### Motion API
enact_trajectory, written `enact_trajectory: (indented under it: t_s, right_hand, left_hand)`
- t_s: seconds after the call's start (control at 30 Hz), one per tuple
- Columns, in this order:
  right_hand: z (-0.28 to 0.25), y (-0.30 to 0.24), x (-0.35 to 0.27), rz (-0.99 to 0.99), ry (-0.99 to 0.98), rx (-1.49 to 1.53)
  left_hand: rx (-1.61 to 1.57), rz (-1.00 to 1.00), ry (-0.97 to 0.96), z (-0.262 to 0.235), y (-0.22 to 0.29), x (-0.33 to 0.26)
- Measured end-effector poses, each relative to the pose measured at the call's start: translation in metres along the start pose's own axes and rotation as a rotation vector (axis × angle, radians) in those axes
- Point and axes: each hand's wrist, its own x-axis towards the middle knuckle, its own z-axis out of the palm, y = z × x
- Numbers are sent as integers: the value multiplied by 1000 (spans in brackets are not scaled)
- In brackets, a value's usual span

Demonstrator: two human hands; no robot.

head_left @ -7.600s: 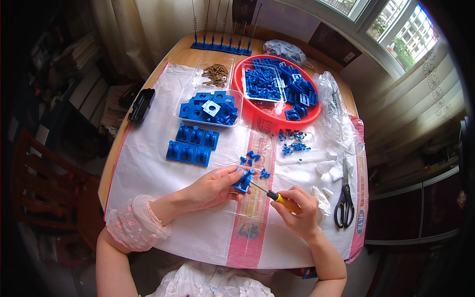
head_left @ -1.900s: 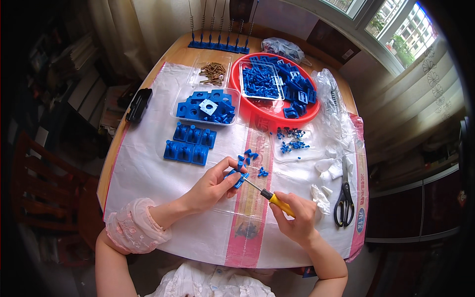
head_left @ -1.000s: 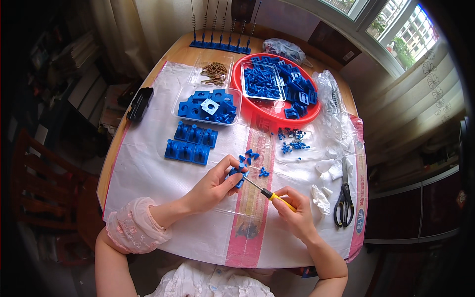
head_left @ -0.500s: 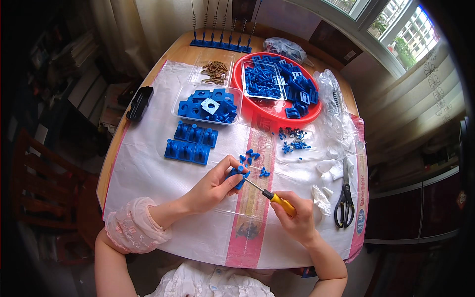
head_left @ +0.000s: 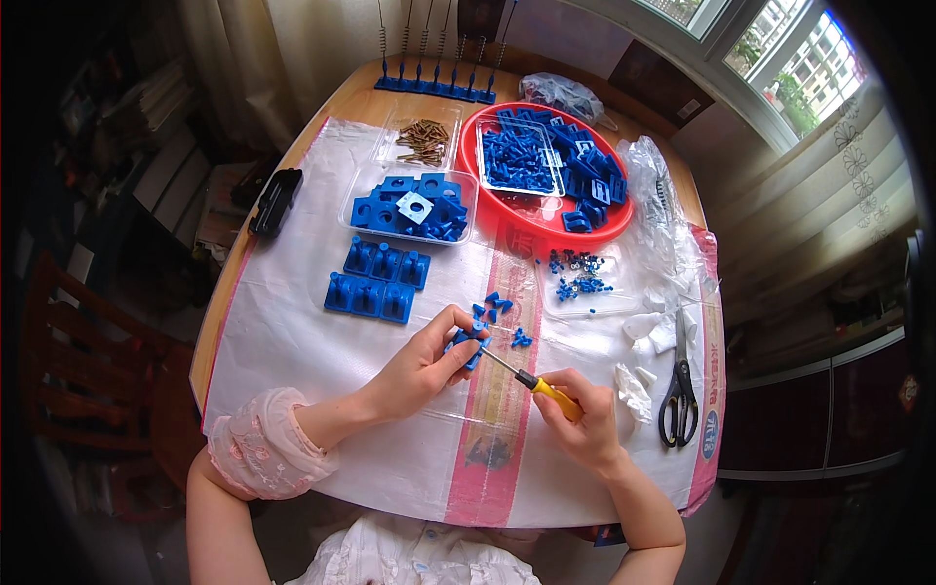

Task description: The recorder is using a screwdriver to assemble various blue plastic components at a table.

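My left hand (head_left: 414,369) is closed around a small blue plastic part (head_left: 472,341), whose knob sticks up between thumb and fingers. In my right hand (head_left: 585,424) is a screwdriver (head_left: 556,398) with a yellow and black handle, gripped from the right. Its metal shaft slants up and left, and the tip meets the blue part beside my left thumb; the exact contact point is too small to make out. Just beyond lie several loose small blue pieces (head_left: 493,308) and another little cluster (head_left: 522,338). Assembled blue parts (head_left: 369,297) stand in two rows to the left.
Farther back are a clear tub of blue plates (head_left: 359,230), a tray of brass-coloured screws (head_left: 422,142) and a red basin (head_left: 546,226) of blue parts. Tiny fittings (head_left: 580,278) lie right of centre. Scissors (head_left: 680,405) rest at right, a black case (head_left: 276,203) at left.
The blue part has tilted slightly between my left fingers, so its knob shows a little differently. The screwdriver stays against it, almost unmoved.
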Motion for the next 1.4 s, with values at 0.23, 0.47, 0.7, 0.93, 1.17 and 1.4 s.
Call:
enact_trajectory:
  t_s: [0.23,0.47,0.7,0.93,1.17,1.4]
  right_hand:
    - [3,-8,-1,19,72,-87]
    - [3,2,-1,-39,82,36]
    - [4,7,0,155,20,302]
    - [3,5,-2,102,18,173]
    - [-18,2,10,604,-206,788]
    - [-23,9,8,675,-306,941]
  left_hand:
    - [-32,-20,17,1,1,0]
    - [-20,-16,-28,2,1,0]
    - [9,4,-59,1,-1,-1]
    - [-18,-21,-45,2,1,0]
    - [108,73,-102,3,5,-5]
    - [232,186,-139,2,4,-7]
